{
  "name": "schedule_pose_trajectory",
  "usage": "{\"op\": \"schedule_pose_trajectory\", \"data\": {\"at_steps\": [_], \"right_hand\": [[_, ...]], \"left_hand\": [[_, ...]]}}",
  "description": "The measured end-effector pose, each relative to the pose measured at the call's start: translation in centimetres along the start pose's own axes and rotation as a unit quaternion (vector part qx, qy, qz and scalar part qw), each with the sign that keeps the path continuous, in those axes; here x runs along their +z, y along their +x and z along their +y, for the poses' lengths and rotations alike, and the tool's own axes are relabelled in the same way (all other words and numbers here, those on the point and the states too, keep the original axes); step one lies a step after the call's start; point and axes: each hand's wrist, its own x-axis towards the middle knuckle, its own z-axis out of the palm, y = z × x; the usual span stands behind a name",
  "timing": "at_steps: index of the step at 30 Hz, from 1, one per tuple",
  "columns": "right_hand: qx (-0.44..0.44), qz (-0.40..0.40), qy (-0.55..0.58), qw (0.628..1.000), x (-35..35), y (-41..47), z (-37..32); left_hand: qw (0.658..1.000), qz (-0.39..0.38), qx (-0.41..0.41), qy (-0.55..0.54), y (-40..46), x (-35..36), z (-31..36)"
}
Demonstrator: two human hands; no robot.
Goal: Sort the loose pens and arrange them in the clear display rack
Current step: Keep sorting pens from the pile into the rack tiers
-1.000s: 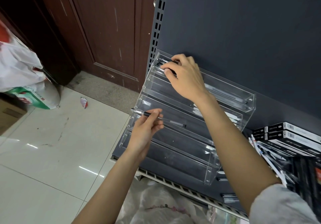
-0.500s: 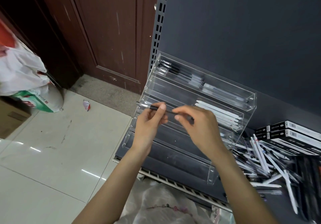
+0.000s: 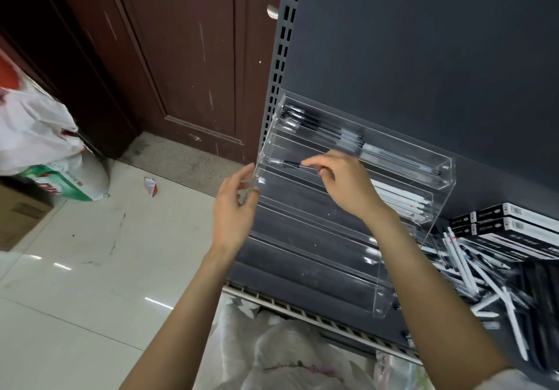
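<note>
Dark gray shop shelf beside brown door. Clear tiered rack at center. Right hand pinches black pen at second tier from top. Left hand, fingers relaxed, touches rack's left edge. Loose pens heaped at 4 o'clock.

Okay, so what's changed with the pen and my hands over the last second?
The black pen passed from the left hand to the right hand, which came down from the top tier and now pinches it at the second tier. The left hand moved to the clear rack's left edge. The rack stayed put.
</note>
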Motion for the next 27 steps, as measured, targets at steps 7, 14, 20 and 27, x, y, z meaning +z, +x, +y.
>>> {"op": "schedule_pose_trajectory", "data": {"at_steps": [7,14,20,27], "right_hand": [[0.047,-0.051,0.021,0.997,1.1,0.8,-1.1],[0.012,0.204,0.127,0.971,-0.4,-4.4,-3.0],[0.085,0.282,0.121,0.948,-0.6,-17.1,0.3],[0.322,0.195,0.036,0.926,2.7,-30.7,11.4]], "left_hand": [[1.0,-0.017,0.011,0.019,0.2,-0.2,-0.3],[0.98,0.086,0.154,0.089,-2.6,0.5,1.6],[0.892,-0.197,0.387,0.125,-7.0,5.4,3.8],[0.757,-0.468,0.373,0.263,-14.5,16.5,5.0]]}}
